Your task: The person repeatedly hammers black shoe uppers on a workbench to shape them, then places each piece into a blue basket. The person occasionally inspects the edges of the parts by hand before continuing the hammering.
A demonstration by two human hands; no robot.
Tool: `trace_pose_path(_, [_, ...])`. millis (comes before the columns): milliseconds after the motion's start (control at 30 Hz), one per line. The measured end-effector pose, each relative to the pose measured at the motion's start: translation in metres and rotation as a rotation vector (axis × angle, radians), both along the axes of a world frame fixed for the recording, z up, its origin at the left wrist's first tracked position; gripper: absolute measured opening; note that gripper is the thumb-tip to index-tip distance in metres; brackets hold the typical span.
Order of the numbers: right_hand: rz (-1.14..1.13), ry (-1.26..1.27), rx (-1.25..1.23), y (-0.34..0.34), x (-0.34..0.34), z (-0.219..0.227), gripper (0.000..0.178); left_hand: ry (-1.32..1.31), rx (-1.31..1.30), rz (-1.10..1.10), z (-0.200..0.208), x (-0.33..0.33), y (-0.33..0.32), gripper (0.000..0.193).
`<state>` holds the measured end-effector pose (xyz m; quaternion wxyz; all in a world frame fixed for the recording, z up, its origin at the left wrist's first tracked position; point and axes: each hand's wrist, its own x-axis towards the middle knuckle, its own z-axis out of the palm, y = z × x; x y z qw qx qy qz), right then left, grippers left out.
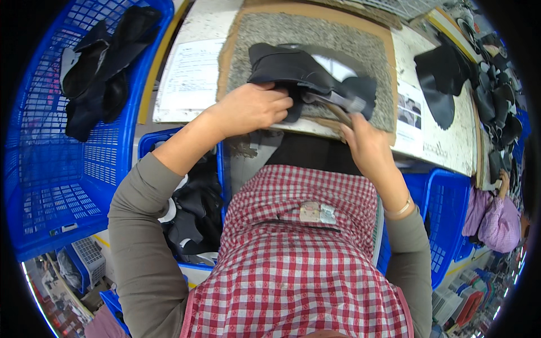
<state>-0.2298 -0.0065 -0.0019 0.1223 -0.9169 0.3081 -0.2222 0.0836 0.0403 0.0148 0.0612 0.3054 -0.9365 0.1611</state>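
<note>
A black leather shoe upper (pixel 290 66) is held just above a grey carpet-like pad (pixel 360 39) on the workbench. My left hand (pixel 251 110) is closed on its near left edge, with the fingertips partly hidden under the leather. On the right, my right hand (pixel 369 141) is closed round a slim, brownish handle (pixel 340 114) at the upper's near edge. Blur hides the working end, so I cannot tell the tool's kind. A pale, shiny lining patch (pixel 337 67) shows behind the leather.
Black uppers lie in the large blue basket (pixel 34 169) at left. More black pieces (pixel 197 211) fill a bin under the bench. Black leather parts (pixel 442 79) and printed sheets (pixel 186 84) lie on the white bench. Another blue basket (pixel 448 219) and a person (pixel 499 219) are at right.
</note>
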Motion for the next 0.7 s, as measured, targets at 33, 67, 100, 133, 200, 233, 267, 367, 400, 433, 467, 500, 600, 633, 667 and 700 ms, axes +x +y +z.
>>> trace_pose_path(33, [-0.045,0.052,0.011,-0.003,0.004,-0.002,0.021,0.096,-0.073,0.021,-0.001,-0.005,0.005,0.013])
trace_pose_path(67, [-0.06,0.089,0.013,-0.006,0.007,-0.005,0.022,0.132,0.012,0.069,0.002,-0.01,0.011,0.015])
trace_pose_path(100, [-0.083,0.153,0.043,-0.009,0.008,-0.008,0.023,0.147,0.095,0.088,0.009,-0.014,0.019,0.018])
trace_pose_path(133, [-0.074,0.131,0.035,-0.012,0.008,-0.01,0.023,0.136,0.2,0.165,0.02,-0.019,0.028,0.021])
trace_pose_path(200, [-0.078,0.134,0.073,-0.017,0.007,-0.015,0.024,0.282,-0.239,0.024,0.04,-0.036,0.04,0.036])
trace_pose_path(233, [-0.057,0.113,0.046,-0.018,0.006,-0.016,0.025,0.285,-0.41,0.113,0.048,-0.044,0.037,0.041])
trace_pose_path(267, [-0.066,0.132,0.042,-0.018,0.005,-0.018,0.025,0.358,-0.381,0.22,0.055,-0.05,0.033,0.044])
trace_pose_path(367, [-0.045,0.119,-0.018,-0.016,0.006,-0.019,0.024,0.21,-0.373,0.5,0.054,-0.048,0.001,0.038])
trace_pose_path(400, [-0.065,0.151,0.015,-0.016,0.007,-0.018,0.025,0.215,-0.267,0.632,0.047,-0.044,-0.01,0.04])
trace_pose_path(433, [-0.06,0.15,0.023,-0.015,0.007,-0.017,0.025,0.349,-0.044,0.74,0.04,-0.035,-0.02,0.024])
trace_pose_path(467, [-0.055,0.156,0.035,-0.015,0.006,-0.014,0.026,0.297,-0.086,0.832,0.031,-0.027,-0.025,0.031])
trace_pose_path(500, [-0.055,0.169,0.044,-0.015,0.005,-0.01,0.028,0.338,-0.176,0.892,0.023,-0.017,-0.026,0.029])
trace_pose_path(600, [0.0,0.13,0.101,-0.018,0.002,0.009,0.03,0.469,-0.154,0.795,0.014,0.008,-0.022,0.03])
trace_pose_path(633, [0.01,0.112,0.069,-0.018,0.002,0.016,0.032,0.528,-0.072,0.787,0.016,0.011,-0.021,0.028])
trace_pose_path(667, [0.001,0.097,0.067,-0.018,0.005,0.024,0.032,0.588,0.009,0.778,0.02,0.012,-0.021,0.025])
trace_pose_path(700, [0.02,0.042,0.046,-0.018,0.008,0.032,0.032,0.646,0.09,0.766,0.026,0.012,-0.025,0.023])
